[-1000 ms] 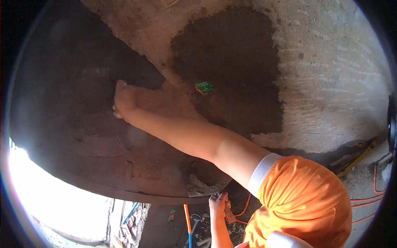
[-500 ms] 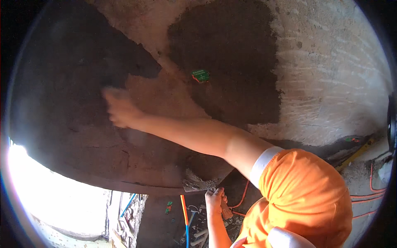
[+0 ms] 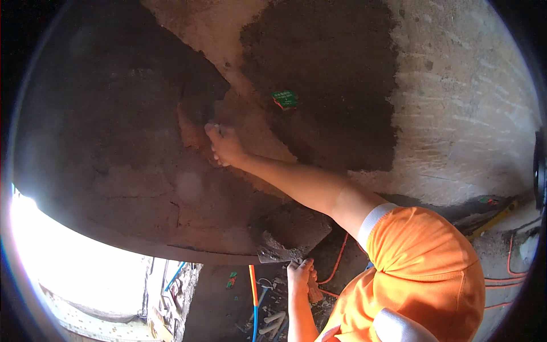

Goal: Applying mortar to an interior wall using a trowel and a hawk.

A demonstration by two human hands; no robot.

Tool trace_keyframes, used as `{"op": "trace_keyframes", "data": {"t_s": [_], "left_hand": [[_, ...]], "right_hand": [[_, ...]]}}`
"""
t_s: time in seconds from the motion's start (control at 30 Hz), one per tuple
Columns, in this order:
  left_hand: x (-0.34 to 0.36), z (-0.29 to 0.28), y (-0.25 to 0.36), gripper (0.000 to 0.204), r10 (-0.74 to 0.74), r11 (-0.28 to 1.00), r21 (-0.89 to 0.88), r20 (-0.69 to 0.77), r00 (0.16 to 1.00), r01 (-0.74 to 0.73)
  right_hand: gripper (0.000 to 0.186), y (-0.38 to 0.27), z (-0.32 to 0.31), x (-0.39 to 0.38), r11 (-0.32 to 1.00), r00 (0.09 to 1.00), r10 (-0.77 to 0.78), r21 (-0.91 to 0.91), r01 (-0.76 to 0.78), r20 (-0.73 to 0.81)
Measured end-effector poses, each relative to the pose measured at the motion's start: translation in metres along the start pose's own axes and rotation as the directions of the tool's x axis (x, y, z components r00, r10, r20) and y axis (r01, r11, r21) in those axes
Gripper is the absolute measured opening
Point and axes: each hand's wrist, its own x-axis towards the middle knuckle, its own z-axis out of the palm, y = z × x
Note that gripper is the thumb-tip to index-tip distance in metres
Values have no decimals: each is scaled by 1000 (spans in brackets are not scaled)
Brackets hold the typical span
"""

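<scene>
My right hand [image 3: 225, 146] is closed at the wall [image 3: 259, 125], the arm stretched across to the left. It grips what looks like a plastering trowel, whose dark blade [image 3: 206, 105] blends into the wet mortar and is hard to make out. Dark mortar [image 3: 114, 131] covers the wall's left part, around a paler bare strip. Low in the middle, my left hand [image 3: 300, 276] is wrapped around the wooden handle [image 3: 314, 290] of a mortar hawk [image 3: 302, 225]. The hawk bears a lump of grey mortar [image 3: 276, 244] near its edge.
A green tag [image 3: 285, 99] sits on another dark mortar patch [image 3: 325, 74]. Orange-red tubes [image 3: 341, 259] and an orange and blue pipe [image 3: 254, 290] run below. A yellow level-like bar [image 3: 493, 220] leans at right. Bright daylight [image 3: 74, 256] fills the lower left opening.
My right hand has moved right along the wall, from the dark mortar to the edge of the bare strip. My left hand still holds the hawk, nearly in place.
</scene>
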Motion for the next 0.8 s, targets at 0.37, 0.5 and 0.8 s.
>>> {"op": "trace_keyframes", "data": {"t_s": [0.37,0.5,0.8], "left_hand": [[19,17,9,20,20,999,-44,66,998,-18],[10,16,7,17,-21,999,-23,66,998,23],[13,5,-2,17,-97,989,-107,58,994,103]], "right_hand": [[35,77,-15,-20,775,838,-544,-359,521,41],[35,58,-79,-23,810,910,-399,-419,409,115],[44,-33,-93,33,901,985,-128,-401,164,113]]}}
